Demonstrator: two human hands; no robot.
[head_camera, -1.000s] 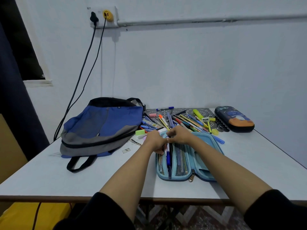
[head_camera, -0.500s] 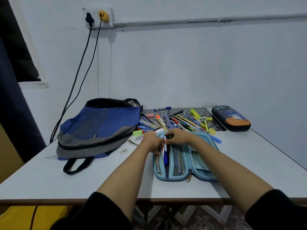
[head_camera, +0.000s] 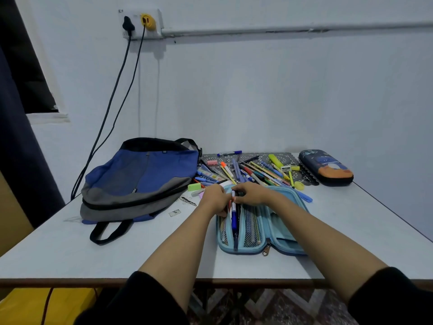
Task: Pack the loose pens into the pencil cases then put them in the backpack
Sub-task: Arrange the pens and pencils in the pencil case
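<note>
Two cases and one backpack were out: the open blue case (head_camera: pixel 276 231) sat up front, left hand (head_camera: pixel 214 199) curled on its rim, right hand (head_camera: pixel 251 194) pinching a blue pen (head_camera: pixel 233 219) in it, with uncountable loose pens (head_camera: pixel 257 171) just behind, the closed dark case (head_camera: pixel 325 166) far right and the backpack (head_camera: pixel 140 179) left.

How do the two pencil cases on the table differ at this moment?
The light blue case lies unzipped and spread open, a blue pen inside; the dark case is closed. The light blue case sits near the front edge; the dark case lies at the back right. Both lie flat on the table.
</note>
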